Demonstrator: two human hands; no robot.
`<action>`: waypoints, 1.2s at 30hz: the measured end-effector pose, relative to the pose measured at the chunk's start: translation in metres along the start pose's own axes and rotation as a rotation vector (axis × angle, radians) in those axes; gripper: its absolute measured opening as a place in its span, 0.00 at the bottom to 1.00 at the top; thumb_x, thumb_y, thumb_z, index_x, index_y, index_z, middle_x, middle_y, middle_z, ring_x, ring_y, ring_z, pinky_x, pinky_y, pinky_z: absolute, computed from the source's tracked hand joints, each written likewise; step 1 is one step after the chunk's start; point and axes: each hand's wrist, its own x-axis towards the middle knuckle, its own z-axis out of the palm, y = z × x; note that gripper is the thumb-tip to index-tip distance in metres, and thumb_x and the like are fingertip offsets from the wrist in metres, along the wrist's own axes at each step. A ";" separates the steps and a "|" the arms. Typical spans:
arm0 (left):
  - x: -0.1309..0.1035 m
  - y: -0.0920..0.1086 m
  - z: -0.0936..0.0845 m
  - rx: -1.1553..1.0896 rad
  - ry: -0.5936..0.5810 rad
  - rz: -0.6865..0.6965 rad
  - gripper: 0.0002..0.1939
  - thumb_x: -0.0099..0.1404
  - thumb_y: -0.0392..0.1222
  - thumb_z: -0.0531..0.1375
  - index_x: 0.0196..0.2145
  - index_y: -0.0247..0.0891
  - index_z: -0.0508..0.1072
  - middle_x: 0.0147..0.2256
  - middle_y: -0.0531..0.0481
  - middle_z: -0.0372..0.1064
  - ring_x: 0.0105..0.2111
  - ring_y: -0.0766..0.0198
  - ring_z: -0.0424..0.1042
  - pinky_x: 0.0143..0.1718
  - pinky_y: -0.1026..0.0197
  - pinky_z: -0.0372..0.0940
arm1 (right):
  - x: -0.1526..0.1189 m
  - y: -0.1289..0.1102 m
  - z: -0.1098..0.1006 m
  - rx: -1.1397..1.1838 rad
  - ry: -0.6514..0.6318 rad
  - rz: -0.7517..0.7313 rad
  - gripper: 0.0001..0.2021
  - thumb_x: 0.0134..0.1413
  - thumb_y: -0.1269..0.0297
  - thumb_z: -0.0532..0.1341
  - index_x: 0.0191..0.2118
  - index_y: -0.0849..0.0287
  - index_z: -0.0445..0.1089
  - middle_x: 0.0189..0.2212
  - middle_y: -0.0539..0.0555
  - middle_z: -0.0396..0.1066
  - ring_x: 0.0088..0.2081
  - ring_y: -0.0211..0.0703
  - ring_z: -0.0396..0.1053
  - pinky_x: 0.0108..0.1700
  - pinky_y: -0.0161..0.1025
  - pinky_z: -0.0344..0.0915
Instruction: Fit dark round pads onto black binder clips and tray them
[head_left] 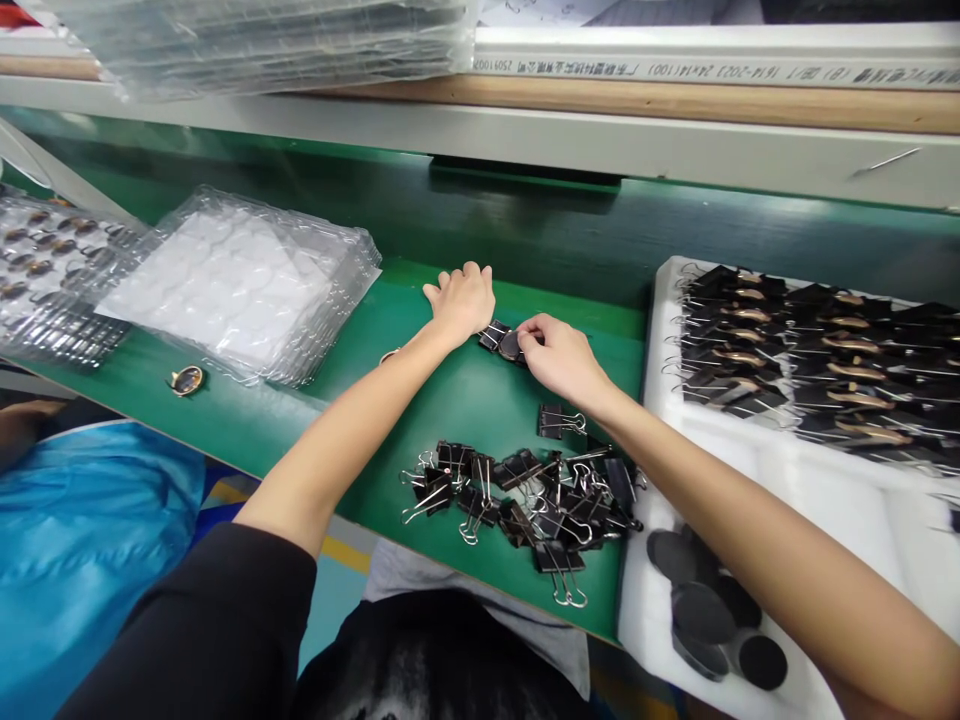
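Note:
My left hand (465, 300) is over the green table with its back up and its fingers bent. A black binder clip (493, 335) sits against its thumb side and appears gripped there, though the thumb itself is hidden. Just right of it, my right hand (561, 355) pinches a dark round disc (510, 346) that touches the clip or lies right beside it. Nearer my body, several loose binder clips (555, 500) with silver wire handles are heaped together. One separate clip (551, 421) lies just below my right hand.
Right of the table stands a white foam tray (664, 350) with rows of clipped pieces (750, 320) and several black discs (703, 612). At left are stacked clear plastic trays (330, 290) and a small gold-rimmed round piece (186, 379). A shelf edge (675, 150) crosses above. A person's blue garment (97, 540) shows at left.

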 end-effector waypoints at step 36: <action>0.002 -0.004 -0.001 -0.079 -0.026 0.007 0.26 0.78 0.51 0.38 0.52 0.36 0.69 0.54 0.31 0.73 0.58 0.38 0.67 0.57 0.34 0.55 | -0.002 0.019 0.010 -0.174 -0.013 -0.303 0.20 0.58 0.57 0.66 0.55 0.57 0.73 0.47 0.61 0.71 0.51 0.58 0.66 0.50 0.50 0.62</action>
